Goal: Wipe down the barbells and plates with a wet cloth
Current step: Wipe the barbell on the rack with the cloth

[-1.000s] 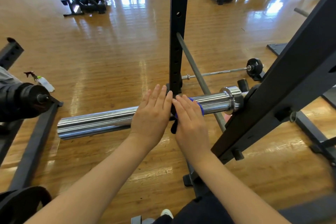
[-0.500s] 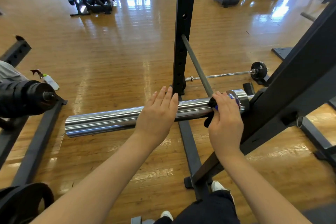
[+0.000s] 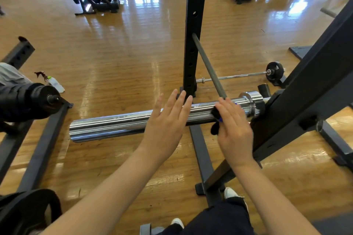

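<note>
Presently, head view, the only one: a chrome barbell sleeve [image 3: 118, 124] lies level across the middle, its free end toward the left, its collar [image 3: 248, 101] at the right against the slanted black rack beam [image 3: 315, 74]. Right hand [image 3: 234, 131] lies over the sleeve just short of the collar, fingers fairly straight, pressing a dark cloth [image 3: 215, 120] with a blue edge onto the metal; a fold of cloth hangs below the hand. Grip there reads as a flat press, not a clench. Left hand [image 3: 168, 126] is mid-sleeve, fingers straight and spread, grip released, holding nothing; whether the palm touches the chrome or hovers just above it I cannot tell. Black rack upright [image 3: 193, 30] stands behind the sleeve, a thin grey rod [image 3: 208, 68] leaning down from it toward the right hand. A smaller barbell [image 3: 236, 76] with a small black plate [image 3: 275, 71] lies on the wooden floor [image 3: 114, 53] beyond. Spray bottle [image 3: 55, 83] sits on the floor at far left, beside a dark padded roller [image 3: 28, 101]. Judgement: wiping of the sleeve is underway, the far barbell and plate not yet reached. Risks: cloth is only pressed, so a quick stroke could shed it; knuckles could catch on the collar or the leaning rod; a wet sleeve could turn under the steadying hand.
</note>
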Demonstrator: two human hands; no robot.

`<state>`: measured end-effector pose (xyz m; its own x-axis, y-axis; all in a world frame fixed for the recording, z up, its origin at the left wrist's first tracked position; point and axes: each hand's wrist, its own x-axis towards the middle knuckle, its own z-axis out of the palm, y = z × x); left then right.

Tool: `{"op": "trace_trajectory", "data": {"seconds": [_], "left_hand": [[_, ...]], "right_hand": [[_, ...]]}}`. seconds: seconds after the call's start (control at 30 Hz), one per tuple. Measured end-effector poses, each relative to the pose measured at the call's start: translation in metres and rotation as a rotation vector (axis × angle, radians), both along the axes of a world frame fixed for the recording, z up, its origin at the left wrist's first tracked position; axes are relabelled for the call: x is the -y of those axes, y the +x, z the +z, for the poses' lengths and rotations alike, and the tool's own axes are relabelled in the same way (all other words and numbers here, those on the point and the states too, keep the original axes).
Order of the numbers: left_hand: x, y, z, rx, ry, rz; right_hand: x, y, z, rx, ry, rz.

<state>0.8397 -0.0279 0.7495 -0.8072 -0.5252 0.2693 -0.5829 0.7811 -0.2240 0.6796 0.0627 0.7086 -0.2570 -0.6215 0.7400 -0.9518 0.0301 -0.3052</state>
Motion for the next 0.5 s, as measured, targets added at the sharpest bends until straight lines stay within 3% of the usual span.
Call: {"op": "trace_trajectory", "data": {"seconds": [0.27,0.4,0.5], "left_hand": [[0.006,-0.002,-0.001,-0.054,-0.008,-0.047],[0.007,-0.004,0.004,-0.072,0.061,-0.044],[0.011,-0.006,0.020,0.019,0.205,-0.034]], "right_hand": [[0.003,0.004,-0.006,0.150,-0.083,-0.089],[0.021,0.052,-0.013,0.116,-0.113,0.067],[0.028,0.058,-0.010,0.062,-0.101,0.142]]}}
